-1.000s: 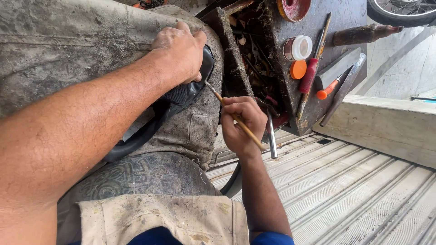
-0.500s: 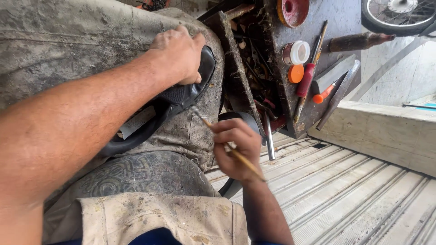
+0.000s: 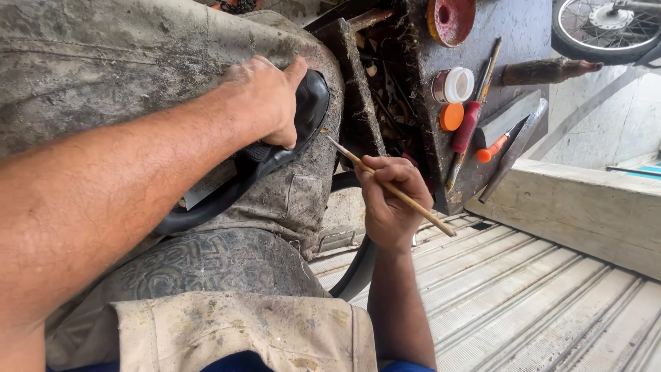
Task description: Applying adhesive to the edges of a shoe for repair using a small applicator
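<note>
Basically, left hand (image 3: 265,100) was pressed flat on the black rubber inner tube (image 3: 303,114), pinning it over the knee; fingers spread, not clenched. Right hand (image 3: 389,200) gripped a thin wooden brush (image 3: 392,189), tip just beside the tube, not touching. Risks: tube could slide off the dirty trouser leg (image 3: 138,62) if pressure eased; grit from the cloth could foul the patch area; open small tin (image 3: 452,85) on the bench (image 3: 509,41) was near enough to get knocked.

Small round tin (image 3: 452,85) with white lid on the grimy toolbox top, orange cap (image 3: 452,116) just below it, pale label (image 3: 208,184) on black tube.
</note>
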